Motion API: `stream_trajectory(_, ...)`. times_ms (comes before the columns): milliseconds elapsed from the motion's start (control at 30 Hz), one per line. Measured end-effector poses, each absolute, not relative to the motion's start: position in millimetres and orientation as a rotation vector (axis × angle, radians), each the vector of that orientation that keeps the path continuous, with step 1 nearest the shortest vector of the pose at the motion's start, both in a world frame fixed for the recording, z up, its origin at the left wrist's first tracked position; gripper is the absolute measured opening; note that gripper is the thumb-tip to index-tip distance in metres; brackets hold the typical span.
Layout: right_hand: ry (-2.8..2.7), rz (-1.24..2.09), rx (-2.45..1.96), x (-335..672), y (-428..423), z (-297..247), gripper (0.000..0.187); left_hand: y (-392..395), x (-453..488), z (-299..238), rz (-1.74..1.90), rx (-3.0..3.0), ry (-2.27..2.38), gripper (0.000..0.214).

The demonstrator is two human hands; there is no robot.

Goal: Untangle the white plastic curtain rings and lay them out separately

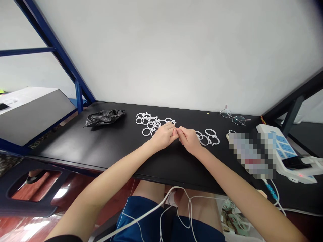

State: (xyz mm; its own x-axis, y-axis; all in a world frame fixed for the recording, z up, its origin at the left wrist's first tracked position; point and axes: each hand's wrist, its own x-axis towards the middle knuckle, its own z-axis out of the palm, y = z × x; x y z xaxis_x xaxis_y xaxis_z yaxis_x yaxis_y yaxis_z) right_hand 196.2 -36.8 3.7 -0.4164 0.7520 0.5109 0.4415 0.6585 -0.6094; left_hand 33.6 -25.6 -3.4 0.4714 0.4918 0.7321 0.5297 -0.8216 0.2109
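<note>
My left hand and my right hand meet over the middle of the black table. Both are closed, with fingertips and thumbs pinched together and touching. Whatever sits between them is hidden by the fingers. A loose pile of white plastic rings with small knobs or tabs spreads just behind and left of my left hand. Several more white rings lie beside my right hand, partly covered by it.
Crumpled black plastic lies at the left. Eyeglasses rest by the wall. A partly blurred phone-like object and a white power strip occupy the right. White cables hang across my lap, below the table edge.
</note>
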Motion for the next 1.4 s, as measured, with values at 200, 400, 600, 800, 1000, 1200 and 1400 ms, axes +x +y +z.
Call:
stream_trajectory(200,-2.079,0.485,-0.915,196.3,-36.2,3.2,0.045,-25.3,33.8,-3.4,-1.302,-2.651,-0.913,0.038)
stream_trajectory(400,-2.072,0.495,-0.908,196.5,-35.7,2.2,0.044,-25.2,33.7,-3.5,-1.319,-2.626,-0.886,0.038)
stream_trajectory(600,-2.072,0.503,-0.906,197.0,-35.7,1.3,0.042,-25.0,32.7,-3.0,-1.271,-2.634,-0.916,0.039)
stream_trajectory(800,-2.053,0.512,-0.890,196.6,-37.1,4.3,0.042,-27.9,32.0,1.8,-1.246,-2.651,-0.966,0.039)
stream_trajectory(1000,-1.996,0.526,-0.919,197.9,-36.4,5.3,0.040,-30.3,31.3,5.0,-1.269,-2.661,-0.996,0.037)
stream_trajectory(1200,-1.908,0.582,-0.964,197.3,-36.5,4.7,0.040,-30.7,31.4,5.6,-1.313,-2.680,-0.995,0.034)
stream_trajectory(1400,-1.853,0.573,-0.979,196.6,-37.0,6.4,0.039,-30.4,30.7,6.1,-1.331,-2.679,-0.990,0.031)
